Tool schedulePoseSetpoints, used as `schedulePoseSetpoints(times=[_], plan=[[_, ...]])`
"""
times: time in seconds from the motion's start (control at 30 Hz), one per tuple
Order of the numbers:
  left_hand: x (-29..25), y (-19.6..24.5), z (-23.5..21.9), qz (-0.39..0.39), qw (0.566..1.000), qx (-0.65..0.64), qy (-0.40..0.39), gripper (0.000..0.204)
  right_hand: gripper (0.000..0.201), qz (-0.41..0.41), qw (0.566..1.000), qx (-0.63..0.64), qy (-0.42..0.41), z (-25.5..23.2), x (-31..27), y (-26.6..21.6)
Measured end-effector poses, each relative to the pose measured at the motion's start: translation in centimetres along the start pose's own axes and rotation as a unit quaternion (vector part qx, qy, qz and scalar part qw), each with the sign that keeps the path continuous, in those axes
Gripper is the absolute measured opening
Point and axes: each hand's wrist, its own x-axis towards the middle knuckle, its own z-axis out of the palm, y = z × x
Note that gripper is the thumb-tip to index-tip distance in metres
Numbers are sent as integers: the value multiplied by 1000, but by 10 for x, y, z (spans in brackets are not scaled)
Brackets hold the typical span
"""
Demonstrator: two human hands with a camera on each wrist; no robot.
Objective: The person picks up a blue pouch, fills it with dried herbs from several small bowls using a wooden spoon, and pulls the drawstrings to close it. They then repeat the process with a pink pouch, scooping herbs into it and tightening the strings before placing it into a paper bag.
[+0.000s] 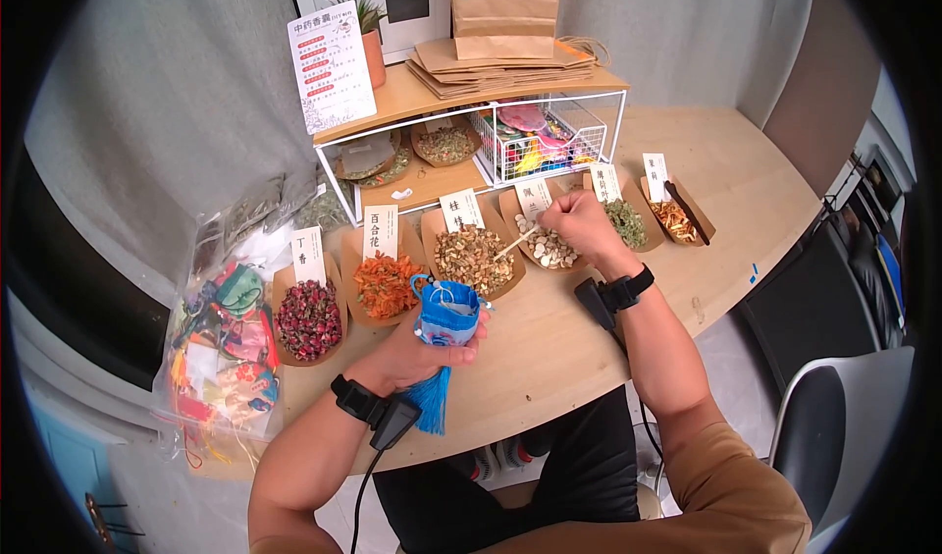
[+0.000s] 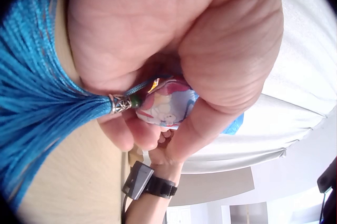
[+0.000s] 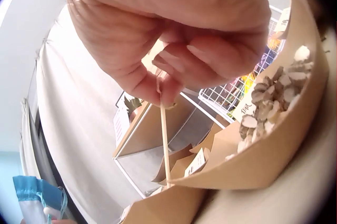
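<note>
My left hand grips a blue drawstring sachet from below, its mouth upward and gaping. A blue tassel hangs from the sachet under the palm, joined by a silver bead cap and a green bead. With thumb and fingers my right hand pinches a thin wooden stick. The stick slants down to the paper tray of chopped brown herbs; its lower end is hidden. Just under the right hand lies a tray of pale sliced pieces.
Labelled trays hold red rosebuds, orange petals, green leaves and brown shreds with a dark scoop. A plastic bag of colourful sachets lies left. Behind stands a white-framed shelf with a wire basket.
</note>
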Motion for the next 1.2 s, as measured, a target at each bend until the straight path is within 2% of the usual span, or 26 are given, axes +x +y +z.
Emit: schedulePoseSetpoints(times=[0.07, 0.27, 0.37, 0.7, 0.9, 1.2], plan=[[0, 0, 0, -2, 1000, -2, 1, 49, 20, 28, 999, -4, -31, 3, -3, -5], [1, -1, -3, 6, 1000, -7, -19, 52, 19, 71, 995, 62, -33, 4, -4, -10], [1, -2, -3, 7, 1000, 11, -13, 51, 21, 72, 991, 105, -47, 1, -1, -4], [1, -1, -1, 11, 1000, 1, -12, 51, 25, 109, 985, 132, -37, 0, 2, -3], [0, -1, -2, -1, 1000, -5, -13, 49, 25, 92, 979, 177, -45, -2, 5, 3], [0, 3, 4, 16, 1000, 3, -1, 50, 26, 55, 959, 263, -86, -2, -11, -19]])
